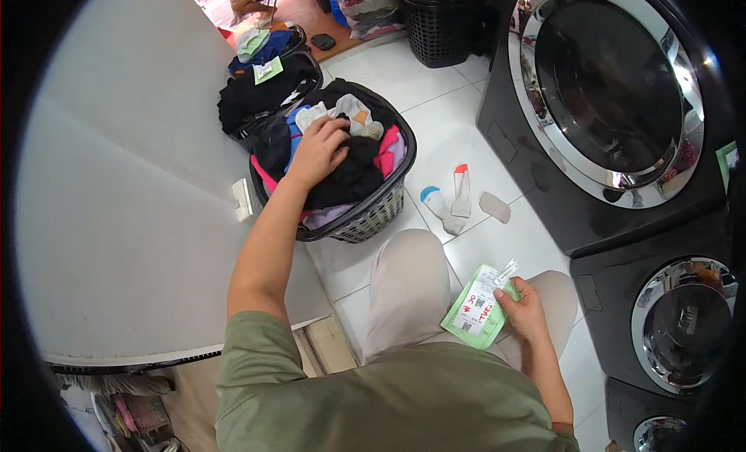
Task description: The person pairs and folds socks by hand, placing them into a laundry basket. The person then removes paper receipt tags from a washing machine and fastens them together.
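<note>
My left hand [320,147] reaches into a laundry basket [364,223], its fingers bent among the clothes. Dark cloth lies at the fingertips, and what they grip cannot be made out. Around that hand are black garments [347,175], light socks [353,112], and pink clothing [386,151]. Over my lap, my right hand [524,308] is closed on a green tag [482,306] with a white label, QR codes and red handwriting. A white clip [507,271] is at the tag's upper edge.
Loose socks [451,207] and a greyish sock-like piece [495,207] lie on the tiles. Front-loading machines [614,79] line the right side. Another full basket [268,95] stands behind the first, near stacked black baskets [439,33]. A white curved surface [140,180] borders the left.
</note>
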{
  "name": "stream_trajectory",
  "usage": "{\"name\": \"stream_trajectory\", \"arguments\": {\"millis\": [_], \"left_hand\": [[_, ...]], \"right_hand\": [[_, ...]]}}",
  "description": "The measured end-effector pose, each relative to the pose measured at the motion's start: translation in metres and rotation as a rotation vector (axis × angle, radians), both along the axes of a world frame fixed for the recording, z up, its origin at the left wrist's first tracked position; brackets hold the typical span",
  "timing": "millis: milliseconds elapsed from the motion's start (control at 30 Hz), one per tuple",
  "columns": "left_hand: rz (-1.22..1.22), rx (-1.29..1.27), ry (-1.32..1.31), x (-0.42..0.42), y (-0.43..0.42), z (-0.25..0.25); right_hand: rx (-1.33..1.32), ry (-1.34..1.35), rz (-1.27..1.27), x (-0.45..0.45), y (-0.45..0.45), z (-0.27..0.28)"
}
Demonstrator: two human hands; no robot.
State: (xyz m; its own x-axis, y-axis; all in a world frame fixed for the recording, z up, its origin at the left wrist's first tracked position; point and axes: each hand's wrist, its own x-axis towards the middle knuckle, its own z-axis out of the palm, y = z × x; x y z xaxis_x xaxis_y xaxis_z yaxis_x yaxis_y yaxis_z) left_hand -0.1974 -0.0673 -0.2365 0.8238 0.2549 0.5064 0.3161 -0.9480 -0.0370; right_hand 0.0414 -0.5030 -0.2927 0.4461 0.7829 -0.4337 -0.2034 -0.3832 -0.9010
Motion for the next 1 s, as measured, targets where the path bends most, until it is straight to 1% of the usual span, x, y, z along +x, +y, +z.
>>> {"name": "stream_trajectory", "arguments": {"millis": [100, 200, 333, 433, 467, 533, 633, 733, 767, 833, 1000], "left_hand": [[0.114, -0.075, 0.107, -0.007, -0.012, 0.003], [0.083, -0.250, 0.219, -0.011, -0.008, 0.003], [-0.007, -0.232, 0.283, -0.010, -0.023, 0.028], [0.021, -0.233, 0.343, -0.012, -0.013, 0.023], [0.077, -0.302, 0.382, -0.011, -0.011, 0.026], [0.123, -0.342, 0.323, -0.010, -0.002, 0.022], [0.147, -0.443, 0.225, -0.008, 0.011, 0.014], [0.160, -0.450, 0.216, -0.005, 0.012, 0.012], [0.161, -0.406, 0.200, -0.003, 0.010, 0.011], [0.192, -0.408, 0.255, -0.001, 0.006, 0.008], [0.326, -0.250, 0.368, 0.010, -0.040, 0.020]], "right_hand": [[0.005, -0.002, -0.003, 0.000, 0.001, 0.000], [-0.006, -0.003, 0.002, -0.001, 0.002, 0.003], [-0.048, -0.034, 0.033, 0.000, 0.005, 0.005], [-0.023, -0.003, 0.027, 0.000, 0.005, 0.002], [-0.012, 0.012, 0.027, 0.001, 0.005, 0.000], [0.008, 0.040, 0.020, 0.001, 0.004, -0.004], [-0.034, -0.046, 0.045, 0.003, 0.002, -0.006], [-0.083, -0.127, 0.037, 0.001, -0.001, 0.000], [-0.063, -0.095, 0.025, 0.001, -0.002, 0.000], [-0.008, -0.032, 0.013, 0.001, -0.002, -0.002], [-0.006, 0.023, 0.004, 0.003, -0.003, 0.000]]}}
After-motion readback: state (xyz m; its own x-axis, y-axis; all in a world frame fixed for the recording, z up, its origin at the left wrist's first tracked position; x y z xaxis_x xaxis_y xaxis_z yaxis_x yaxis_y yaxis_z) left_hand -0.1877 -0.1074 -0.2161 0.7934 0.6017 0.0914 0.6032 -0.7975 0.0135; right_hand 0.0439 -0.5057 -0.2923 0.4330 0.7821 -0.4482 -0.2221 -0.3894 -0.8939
